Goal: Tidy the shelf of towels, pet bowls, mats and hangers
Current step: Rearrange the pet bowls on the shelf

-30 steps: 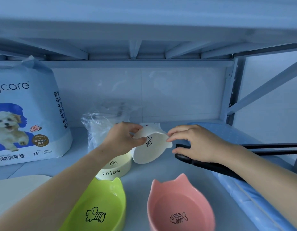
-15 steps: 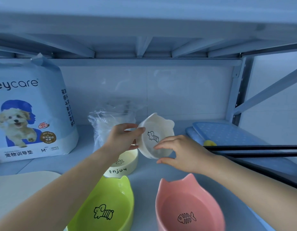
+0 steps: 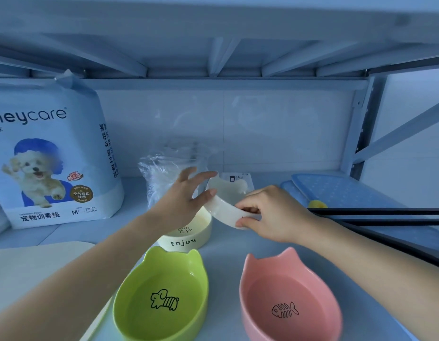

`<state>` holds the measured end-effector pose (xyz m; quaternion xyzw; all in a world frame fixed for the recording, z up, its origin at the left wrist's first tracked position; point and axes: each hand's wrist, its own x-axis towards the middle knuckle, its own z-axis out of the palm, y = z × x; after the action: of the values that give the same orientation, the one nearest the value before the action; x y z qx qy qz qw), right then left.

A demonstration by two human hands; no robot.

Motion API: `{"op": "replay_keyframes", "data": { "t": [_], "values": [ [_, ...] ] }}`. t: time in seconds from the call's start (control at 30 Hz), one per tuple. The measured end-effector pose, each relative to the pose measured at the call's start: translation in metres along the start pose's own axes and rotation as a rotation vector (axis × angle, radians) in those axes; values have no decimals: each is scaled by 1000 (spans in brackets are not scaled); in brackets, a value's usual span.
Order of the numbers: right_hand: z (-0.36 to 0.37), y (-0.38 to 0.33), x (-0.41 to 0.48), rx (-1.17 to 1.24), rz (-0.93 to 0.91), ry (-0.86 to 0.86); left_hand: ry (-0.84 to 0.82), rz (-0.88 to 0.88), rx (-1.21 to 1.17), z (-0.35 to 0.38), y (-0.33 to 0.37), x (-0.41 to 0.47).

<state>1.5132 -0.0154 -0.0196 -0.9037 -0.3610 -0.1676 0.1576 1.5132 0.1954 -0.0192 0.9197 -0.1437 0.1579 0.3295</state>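
A white cat-eared pet bowl [image 3: 224, 204] hangs above the shelf, near level with its mouth up. My right hand [image 3: 270, 214] pinches its near rim. My left hand [image 3: 186, 196] has its fingers spread, thumb and fingertips touching the bowl's left edge. Under it stands a cream bowl [image 3: 188, 236] marked "Enjoy". A green eared bowl [image 3: 161, 295] with a dog drawing and a pink eared bowl [image 3: 288, 300] with a fishbone drawing sit at the shelf front.
A large pack of pet training pads [image 3: 48, 158] stands at the left. A crinkled clear plastic bag [image 3: 164, 168] lies behind the bowls. Blue mats [image 3: 348, 190] and black hangers [image 3: 376, 214] fill the right side. A pale flat mat [image 3: 28, 264] lies front left.
The white bowl has turned from tilted on its side to mouth up. My right hand moved off the hanger and took the bowl's rim; my left hand loosened its hold.
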Motion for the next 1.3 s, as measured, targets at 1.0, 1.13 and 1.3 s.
{"op": "replay_keyframes", "data": {
  "t": [1.0, 1.13, 1.3],
  "values": [
    [17, 10, 3, -56, 51, -374, -242, 312, 347, 34, -24, -2],
    [23, 14, 2, 11, 82, -402, -238, 288, 305, 32, -25, -3],
    [17, 20, 7, 101, 121, -296, -211, 219, 284, 22, -25, -5]
  ]
}}
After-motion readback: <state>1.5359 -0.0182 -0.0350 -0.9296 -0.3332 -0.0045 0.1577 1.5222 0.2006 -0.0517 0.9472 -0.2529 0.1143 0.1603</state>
